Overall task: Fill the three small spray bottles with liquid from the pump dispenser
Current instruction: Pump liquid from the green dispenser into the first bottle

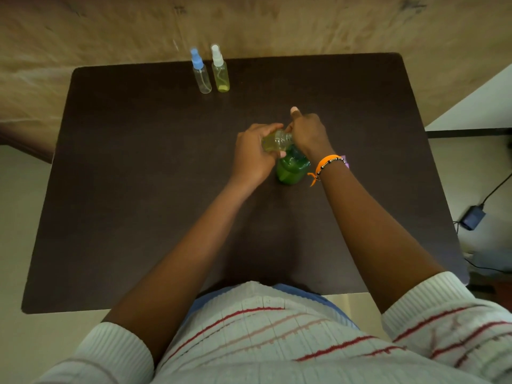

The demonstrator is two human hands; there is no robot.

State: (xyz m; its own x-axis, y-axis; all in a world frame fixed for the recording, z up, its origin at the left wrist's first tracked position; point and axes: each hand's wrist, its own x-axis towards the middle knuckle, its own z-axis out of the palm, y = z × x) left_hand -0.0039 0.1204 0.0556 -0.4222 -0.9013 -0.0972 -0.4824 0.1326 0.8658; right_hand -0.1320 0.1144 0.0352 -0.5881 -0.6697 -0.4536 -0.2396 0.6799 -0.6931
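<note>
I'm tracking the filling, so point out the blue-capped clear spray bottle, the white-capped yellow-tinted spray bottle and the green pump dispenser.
Blue-capped clear spray bottle (202,79): head view, clear body.
White-capped yellow-tinted spray bottle (220,76): head view, tinted body.
Green pump dispenser (291,168): head view, green body.

Dim, warm indoor light; overall exposure low. Dark table (138,189) soaks up most of it, showing almost no surface detail and only a faint sheen toward the far edge. Soft shadow pools between the forearms near the torso. Wall behind reads tan and mottled, brighter than the tabletop. Brightest patch: pale floor at upper right. Wide-angle distortion is strong, with table edges bowing outward and sleeves swelling at the bottom corners. Both hands, left hand (253,153) and right hand (307,133), look slightly smeared. Two standing spray bottles (212,70) are soft, with small highlights on their clear plastic. Green dispenser (292,167) glows faintly translucent.
</note>
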